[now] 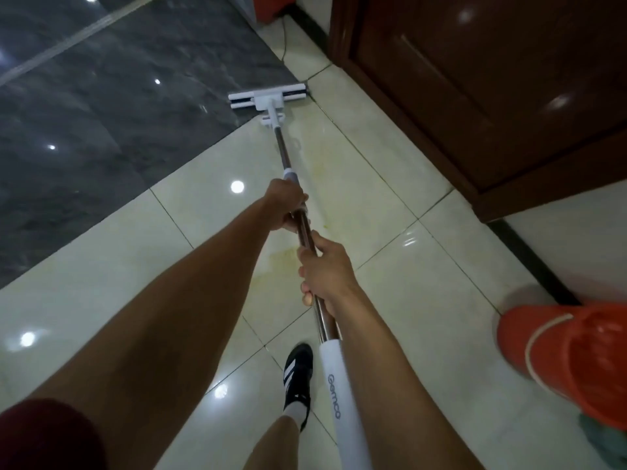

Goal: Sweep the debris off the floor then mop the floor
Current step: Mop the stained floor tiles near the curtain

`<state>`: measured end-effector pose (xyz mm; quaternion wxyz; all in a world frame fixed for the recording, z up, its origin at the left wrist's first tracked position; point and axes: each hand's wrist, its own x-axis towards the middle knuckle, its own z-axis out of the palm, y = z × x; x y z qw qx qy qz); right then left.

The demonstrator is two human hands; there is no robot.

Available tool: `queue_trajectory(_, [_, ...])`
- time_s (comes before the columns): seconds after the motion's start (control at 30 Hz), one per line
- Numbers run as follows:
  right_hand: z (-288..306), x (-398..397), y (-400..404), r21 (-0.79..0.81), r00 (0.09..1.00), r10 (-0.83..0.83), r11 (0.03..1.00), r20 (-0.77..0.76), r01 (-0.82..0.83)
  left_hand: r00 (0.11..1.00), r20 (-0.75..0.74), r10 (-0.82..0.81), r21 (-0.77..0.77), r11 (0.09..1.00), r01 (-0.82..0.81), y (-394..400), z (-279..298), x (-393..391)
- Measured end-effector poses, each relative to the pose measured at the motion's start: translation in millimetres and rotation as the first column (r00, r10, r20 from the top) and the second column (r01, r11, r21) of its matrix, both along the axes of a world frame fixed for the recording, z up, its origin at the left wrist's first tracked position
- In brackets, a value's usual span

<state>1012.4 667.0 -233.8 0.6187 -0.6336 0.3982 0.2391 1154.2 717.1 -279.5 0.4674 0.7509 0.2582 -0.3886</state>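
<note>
Pale glossy floor tiles (390, 184) fill most of the frame, and a dark stone slab (101, 123) takes the upper left. At the upper right stands a brown wooden door (475, 96), and an orange bucket (576, 354) sits at the right edge, low in the frame. The mop (298, 228) runs from the bottom centre up to its white head (269, 96), which lies flat on the floor near the top centre, at the border of the dark slab and the pale tiles. Both hands are clamped around the metal pole, a little apart: the left hand (288, 205) higher in the frame, the right hand (324, 269) lower, just above the white grip. A black shoe (298, 374) is planted near the bottom centre. Yellowish marks show on the tiles under the pole. The mopping seems to be under way; I think it is best to keep the head flat, press evenly, and pull in straight overlapping strokes over those marks.
</note>
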Motion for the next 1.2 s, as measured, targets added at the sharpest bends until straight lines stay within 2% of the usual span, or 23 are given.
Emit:
queue_trajectory(0.13, [22.1, -84.9, 1.3, 0.029, 0.996, -0.074, 0.997, -0.041, 0.076, 0.991, -0.033, -0.128, -0.026, 0.992, 0.127, -4.5, 7.9, -76.3])
queue_trajectory(0.27, [37.1, -170.3, 2.0, 0.010, 0.995, -0.092, 0.996, -0.041, 0.093, 0.982, -0.072, -0.174, -0.043, 0.984, 0.172, -7.9, 19.3, -161.3])
queue_trajectory(0.53, [58.2, -348.9, 8.3, -0.049, 0.999, -0.047, 0.998, -0.009, 0.046, 0.983, -0.164, -0.086, -0.078, 0.994, 0.074, -5.9, 19.5, -337.3])
queue_trajectory(0.67, [61.9, -413.5, 11.4, -0.096, 1.000, 0.007, 0.995, 0.016, -0.006, 0.986, -0.157, -0.055, -0.099, 0.994, 0.040, -6.3, 25.4, -402.9])
queue_trajectory(0.87, [76.4, -475.9, 15.8, -0.102, 1.000, -0.007, 0.995, 0.021, 0.009, 0.982, -0.184, -0.049, -0.097, 0.995, 0.032, -5.5, 33.3, -465.8])
queue_trajectory(0.93, [78.8, -486.8, 14.7, -0.132, 0.999, 0.004, 0.991, 0.050, 0.003, 0.987, -0.152, -0.044, -0.066, 0.997, 0.034, -8.6, 32.7, -475.4])
queue_trajectory(1.1, [67.3, -479.8, 8.6, -0.281, 0.995, 0.073, 0.958, 0.064, -0.052, 0.990, -0.135, -0.043, -0.109, 0.994, 0.029, -15.4, 15.3, -468.4])
queue_trajectory(1.2, [58.9, -461.8, 3.7, -0.338, 0.993, 0.102, 0.938, 0.061, -0.076, 0.996, -0.079, -0.051, -0.080, 0.996, 0.044, -19.2, 10.0, -454.3])
